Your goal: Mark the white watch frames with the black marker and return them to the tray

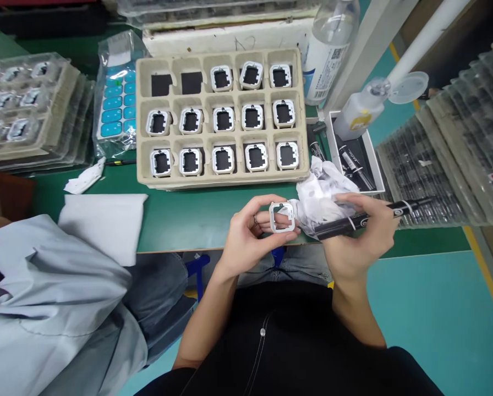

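Between the thumb and fingers of my left hand is a small white square frame with rounded corners, like a watch case. My right hand grips a black marker pen, and its fingers also touch crumpled white tissue. Both hands are close together over the front edge of the green table. Behind them a beige moulded tray holds several similar white frames in its pockets. Two pockets at the tray's back left have only dark squares in them.
Stacked trays and a bag of blue stickers lie on the left. A clear bottle, a dispenser bottle and a white box with markers stand at right. Beside me on the left is a co-worker's grey sleeve.
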The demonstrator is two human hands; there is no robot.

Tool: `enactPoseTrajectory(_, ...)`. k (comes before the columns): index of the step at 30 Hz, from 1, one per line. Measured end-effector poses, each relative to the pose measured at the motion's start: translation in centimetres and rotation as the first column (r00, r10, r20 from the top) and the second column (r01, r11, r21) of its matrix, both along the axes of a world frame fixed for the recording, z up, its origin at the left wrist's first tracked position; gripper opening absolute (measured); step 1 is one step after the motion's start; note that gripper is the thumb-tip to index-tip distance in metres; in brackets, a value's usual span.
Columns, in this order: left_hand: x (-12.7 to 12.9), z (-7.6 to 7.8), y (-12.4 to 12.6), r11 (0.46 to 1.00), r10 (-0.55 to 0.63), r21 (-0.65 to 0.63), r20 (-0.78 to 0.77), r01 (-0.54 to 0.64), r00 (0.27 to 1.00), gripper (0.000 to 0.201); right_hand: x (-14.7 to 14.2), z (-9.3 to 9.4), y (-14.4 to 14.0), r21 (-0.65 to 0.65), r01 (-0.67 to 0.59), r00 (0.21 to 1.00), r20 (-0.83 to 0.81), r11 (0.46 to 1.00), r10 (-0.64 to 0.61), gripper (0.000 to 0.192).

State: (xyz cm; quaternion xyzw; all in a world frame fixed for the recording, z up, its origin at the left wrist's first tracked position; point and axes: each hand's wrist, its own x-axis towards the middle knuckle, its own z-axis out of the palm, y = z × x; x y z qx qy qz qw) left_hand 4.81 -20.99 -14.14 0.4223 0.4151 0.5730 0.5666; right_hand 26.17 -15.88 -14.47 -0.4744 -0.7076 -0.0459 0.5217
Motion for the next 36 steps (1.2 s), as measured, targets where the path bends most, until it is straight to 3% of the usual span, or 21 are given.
enactPoseTrajectory(4, 0.0, 0.0, 0.1, 1.000, -0.003, 0.008, 0.040, 0.002, 0.999, 0.060, 0.6, -1.3, 0.3, 0.019, 0.057, 0.992, 0.115, 0.998, -0.059, 0.042)
enactPoseTrajectory(9, -0.1, -0.1, 0.1, 1.000, -0.015, 0.016, 0.051, 0.015, 0.999, 0.061, 0.6, -1.4, -0.3, -0.151, -0.004, 0.993, 0.118, 0.989, 0.022, 0.038)
enactPoseTrajectory(12, -0.2, -0.2, -0.1, 1.000, -0.017, 0.004, 0.037, 0.017, 0.999, 0.063, 0.8, -0.3, -1.7, -0.320, -0.135, 0.990, 0.001, 0.938, 0.143, 0.036)
enactPoseTrajectory(14, -0.2, -0.3, -0.1, 1.000, -0.006, -0.001, 0.019, 0.006, 1.000, 0.062, 1.2, 0.3, -2.7, -0.365, -0.262, 0.965, -0.117, 0.893, 0.235, 0.046)
enactPoseTrajectory(18, 0.0, -0.3, -0.2, 1.000, 0.012, -0.001, -0.035, -0.012, 0.999, 0.061, 2.4, -0.4, -3.5, -0.199, -0.438, 0.878, -0.304, 0.877, 0.370, 0.060)
enactPoseTrajectory(20, 0.2, -0.4, -0.1, 1.000, 0.002, -0.003, -0.071, -0.002, 0.997, 0.062, 3.0, -1.3, -3.2, -0.087, -0.394, 0.888, -0.292, 0.915, 0.355, 0.053)
enactPoseTrajectory(23, 0.3, -0.6, 0.1, 1.000, -0.021, 0.000, -0.127, 0.021, 0.992, 0.064, 3.7, -2.8, -2.4, 0.029, -0.174, 0.968, -0.181, 0.984, 0.176, 0.044)
enactPoseTrajectory(26, 0.4, -0.8, 0.2, 1.000, -0.010, 0.023, -0.142, 0.013, 0.990, 0.065, 3.9, -3.6, -1.5, 0.056, -0.005, 0.998, -0.069, 0.998, 0.009, 0.036)
enactPoseTrajectory(28, 0.5, -1.0, 0.1, 0.999, 0.015, 0.047, -0.121, -0.009, 0.993, 0.067, 3.7, -3.5, -0.9, 0.054, 0.009, 0.998, 0.055, 0.998, -0.012, 0.034)
enactPoseTrajectory(30, 0.4, -1.0, -0.1, 0.996, 0.052, 0.074, -0.105, -0.045, 0.993, 0.068, 3.2, -3.0, -0.6, 0.021, -0.063, 0.978, 0.202, 0.998, 0.058, 0.037)
enactPoseTrajectory(32, -0.1, -0.9, -0.2, 0.989, 0.112, 0.115, -0.128, -0.098, 0.985, 0.066, 2.7, -2.3, -0.5, -0.069, -0.197, 0.934, 0.291, 0.978, 0.208, 0.047)
enactPoseTrajectory(36, -2.1, -0.2, 0.1, 0.943, 0.264, 0.260, -0.204, -0.208, 0.943, 0.065, 2.6, -1.5, -1.2, -0.232, -0.405, 0.871, 0.198, 0.885, 0.450, 0.059)
